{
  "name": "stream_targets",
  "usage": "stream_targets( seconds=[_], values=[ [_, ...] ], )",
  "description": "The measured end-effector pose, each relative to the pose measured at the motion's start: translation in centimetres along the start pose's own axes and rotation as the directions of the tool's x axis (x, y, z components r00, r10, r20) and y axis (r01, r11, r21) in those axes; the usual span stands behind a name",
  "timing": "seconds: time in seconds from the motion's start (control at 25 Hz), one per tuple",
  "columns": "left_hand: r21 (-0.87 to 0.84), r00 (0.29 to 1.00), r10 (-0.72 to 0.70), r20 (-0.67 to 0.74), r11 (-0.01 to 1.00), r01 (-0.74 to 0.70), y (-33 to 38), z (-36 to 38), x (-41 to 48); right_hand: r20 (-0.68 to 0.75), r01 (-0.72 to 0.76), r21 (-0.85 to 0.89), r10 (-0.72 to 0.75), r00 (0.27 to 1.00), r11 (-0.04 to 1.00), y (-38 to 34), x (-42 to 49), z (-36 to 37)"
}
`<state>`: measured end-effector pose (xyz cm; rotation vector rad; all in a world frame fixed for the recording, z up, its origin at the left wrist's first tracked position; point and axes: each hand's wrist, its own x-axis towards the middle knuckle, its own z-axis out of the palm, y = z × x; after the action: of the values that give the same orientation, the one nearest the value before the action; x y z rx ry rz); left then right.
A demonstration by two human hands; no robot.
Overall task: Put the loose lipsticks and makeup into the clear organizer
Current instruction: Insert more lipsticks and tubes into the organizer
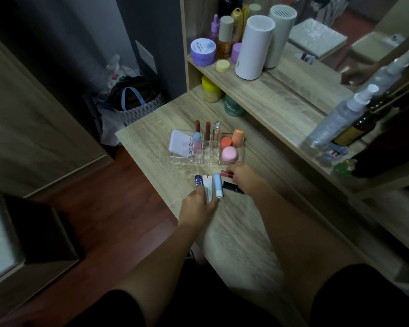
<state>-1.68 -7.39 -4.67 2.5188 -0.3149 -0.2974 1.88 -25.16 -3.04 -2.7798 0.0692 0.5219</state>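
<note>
Head view looks down on a pale wood-grain desk (241,232) that runs from your lap toward a raised shelf (257,83) of the same wood, with a mirror behind it. To your left the floor is dark red-brown board, and a patterned tote bag (137,102) with a blue handle slumps against the grey wall.

On the shelf stand a white cylinder (254,47), a lilac jar (203,51) and several bottles; a clear spray bottle (340,116) leans at the right.

The clear organizer (207,147) sits on the desk just beyond your hands. Its left bay holds a white compact (181,143) tilted on edge. The middle slots hold upright lip tubes. The right bay holds a pink round pot (229,153) and two orange pieces.

Between the organizer and you, the loose items lie side by side: a dark blue lip balm (198,181), a white tube (207,186), a light blue stick (218,185), a black lipstick (232,187) and a reddish lipstick (226,173).

Your left hand (198,206) rests at the near ends of the blue balm and white tube, fingers curled down onto them; whether it grips either one is unclear. Your right hand (243,175) reaches to the reddish lipstick, fingers bent and touching its end, but motion blur hides whether they have closed on it.
</note>
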Motion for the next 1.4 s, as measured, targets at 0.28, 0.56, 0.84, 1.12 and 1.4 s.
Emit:
stream_targets(
  seconds=[0.28,0.56,0.84,1.12,1.4],
  values=[
    [-0.132,0.999,-0.024,-0.048,0.991,0.017,-0.1,-0.7,-0.3,-0.092,-0.019,0.144,0.032,0.995,0.989,0.2,-0.7,-0.2],
    [-0.720,0.960,-0.274,-0.057,0.678,0.150,0.6,-2.4,0.5,-0.303,-0.015,0.357,0.131,0.944,0.934,0.0,-1.5,-1.3],
    [-0.929,0.952,-0.158,0.263,0.223,0.294,1.8,-6.0,4.6,-0.319,0.037,0.642,0.223,0.921,0.766,-1.3,-1.4,-2.6],
    [-0.698,0.998,-0.029,0.048,0.714,0.054,2.3,-8.2,7.8,-0.254,0.067,0.888,0.363,0.897,0.455,-2.2,-0.4,-4.2],
    [-0.584,0.994,0.111,0.008,0.807,-0.086,1.1,-11.0,10.8,-0.235,0.033,0.884,0.383,0.893,0.466,-1.7,0.5,-4.8]
  ],
)
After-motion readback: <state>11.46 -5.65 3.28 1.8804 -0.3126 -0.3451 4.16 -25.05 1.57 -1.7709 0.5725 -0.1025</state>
